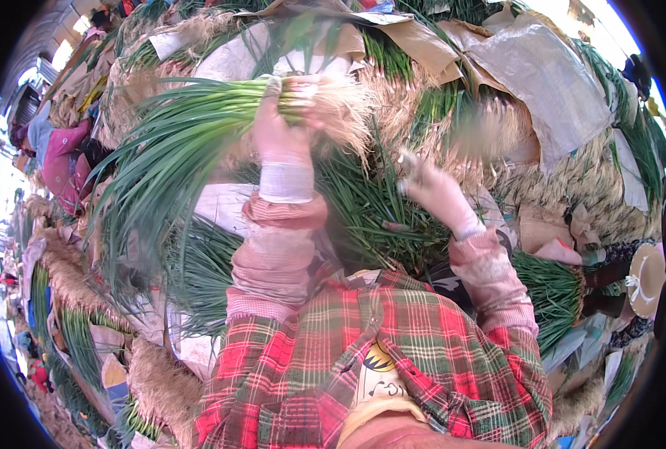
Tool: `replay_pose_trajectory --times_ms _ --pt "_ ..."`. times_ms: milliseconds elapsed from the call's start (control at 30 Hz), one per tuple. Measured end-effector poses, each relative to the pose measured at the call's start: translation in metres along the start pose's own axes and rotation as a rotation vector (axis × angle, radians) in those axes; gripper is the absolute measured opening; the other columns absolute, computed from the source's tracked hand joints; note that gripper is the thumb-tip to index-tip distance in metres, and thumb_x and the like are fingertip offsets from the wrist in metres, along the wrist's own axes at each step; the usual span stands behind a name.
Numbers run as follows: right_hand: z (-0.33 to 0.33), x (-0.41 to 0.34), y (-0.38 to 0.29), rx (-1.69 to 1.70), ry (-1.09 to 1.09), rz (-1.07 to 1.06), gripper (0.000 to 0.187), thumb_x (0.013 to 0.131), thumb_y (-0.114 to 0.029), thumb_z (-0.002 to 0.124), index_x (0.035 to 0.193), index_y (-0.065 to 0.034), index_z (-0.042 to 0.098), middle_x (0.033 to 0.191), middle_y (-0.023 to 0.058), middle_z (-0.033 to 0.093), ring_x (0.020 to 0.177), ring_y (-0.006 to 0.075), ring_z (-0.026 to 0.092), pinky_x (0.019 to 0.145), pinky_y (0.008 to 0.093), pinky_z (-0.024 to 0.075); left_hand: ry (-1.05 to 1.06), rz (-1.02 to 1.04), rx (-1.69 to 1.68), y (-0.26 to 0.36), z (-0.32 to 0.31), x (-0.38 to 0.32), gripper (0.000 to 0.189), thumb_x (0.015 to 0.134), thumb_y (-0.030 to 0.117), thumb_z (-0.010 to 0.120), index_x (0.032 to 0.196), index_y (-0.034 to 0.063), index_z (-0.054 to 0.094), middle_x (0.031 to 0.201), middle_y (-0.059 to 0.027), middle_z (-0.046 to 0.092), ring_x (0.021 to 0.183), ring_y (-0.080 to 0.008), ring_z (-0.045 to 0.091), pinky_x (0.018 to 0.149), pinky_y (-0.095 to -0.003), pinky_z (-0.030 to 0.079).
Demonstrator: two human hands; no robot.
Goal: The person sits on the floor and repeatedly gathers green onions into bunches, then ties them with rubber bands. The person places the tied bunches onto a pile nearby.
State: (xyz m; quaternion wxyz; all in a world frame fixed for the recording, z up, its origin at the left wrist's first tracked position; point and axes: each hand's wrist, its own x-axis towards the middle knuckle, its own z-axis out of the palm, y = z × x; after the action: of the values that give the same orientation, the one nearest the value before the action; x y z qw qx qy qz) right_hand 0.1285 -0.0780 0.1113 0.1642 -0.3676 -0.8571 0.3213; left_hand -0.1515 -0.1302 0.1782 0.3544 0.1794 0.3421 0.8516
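My left hand (281, 132) grips a large bunch of spring onions (215, 112) around the stalks near their white ends. The bunch lies sideways in the air, its long green leaves drooping left and its pale stringy roots (349, 106) spreading right. Lower and to the right, my right hand (436, 193) is blurred, with fingers apart and nothing visible in it. Light wrapping covers at least one fingertip on each hand. Below and between my forearms lie loose green leaves (366, 207). More rooted spring onions (445, 112) sit just beyond my right hand.
Brown paper (422, 45) and a whitish plastic sheet (540, 84) cover heaps ahead. Another leafy pile (552, 292) stands at my right, beside a person in a straw hat (646, 280). A person in pink (63, 163) is at far left. Rooted bundles (159, 370) lie lower left.
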Motion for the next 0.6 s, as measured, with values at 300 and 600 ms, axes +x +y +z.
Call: replay_pose_trajectory --times_ms 300,600 --pt "0.011 0.072 0.008 0.235 0.386 0.079 0.021 0.095 -0.016 0.057 0.113 -0.0117 0.067 0.082 0.0120 0.071 0.073 0.0226 0.070 0.069 0.0352 0.0565 0.032 -0.108 0.074 -0.023 0.022 -0.034 0.031 0.101 0.031 0.052 0.092 0.0028 0.062 0.066 -0.0089 0.062 0.044 -0.0183 0.057 0.031 -0.0303 0.043" --pt "0.031 0.017 -0.050 0.691 -0.033 0.101 0.035 0.098 -0.024 0.058 0.125 -0.0023 0.061 0.081 0.0041 0.069 0.061 0.0113 0.064 0.052 0.0219 0.0443 0.190 -0.087 -0.238 -0.020 0.023 -0.029 0.035 0.100 0.035 0.048 0.092 0.0039 0.062 0.063 -0.0090 0.059 0.042 -0.0207 0.051 0.036 -0.0337 0.040"
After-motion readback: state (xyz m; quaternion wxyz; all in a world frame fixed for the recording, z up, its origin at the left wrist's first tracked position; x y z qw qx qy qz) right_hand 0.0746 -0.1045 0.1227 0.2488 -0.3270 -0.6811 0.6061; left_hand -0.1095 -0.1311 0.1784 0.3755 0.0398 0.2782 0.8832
